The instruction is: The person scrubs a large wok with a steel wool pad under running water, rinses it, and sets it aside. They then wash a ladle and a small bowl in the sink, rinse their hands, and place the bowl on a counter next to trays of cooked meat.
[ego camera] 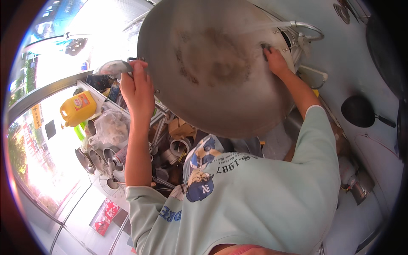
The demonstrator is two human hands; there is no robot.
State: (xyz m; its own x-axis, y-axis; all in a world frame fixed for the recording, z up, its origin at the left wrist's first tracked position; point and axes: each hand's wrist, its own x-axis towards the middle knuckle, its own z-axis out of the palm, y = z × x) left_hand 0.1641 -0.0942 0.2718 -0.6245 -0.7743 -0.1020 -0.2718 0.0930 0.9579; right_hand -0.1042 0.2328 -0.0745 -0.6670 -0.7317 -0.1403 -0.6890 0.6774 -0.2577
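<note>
A large metal wok (216, 105) fills the upper middle of the view, its hollow side facing me. Dark burnt marks (188, 75) form a broken ring around its bottom. At the wok's left rim, my left hand (137, 79) is closed around the loop handle, part of which the fingers hide. My right hand (276, 60) presses a small dark scrubbing pad (264, 51) against the inner wall near the right rim. From the upper right, a curved metal faucet (314, 30) points over the wok, and a pale streak like water runs from its mouth.
Left of the wok are a rounded metal piece (111, 67), a yellow plastic jug (78, 108), a clear plastic bag (110, 129) and a spray can (121, 155). A dark frying pan (357, 111) hangs at the right wall. Cardboard boxes (181, 128) sit below.
</note>
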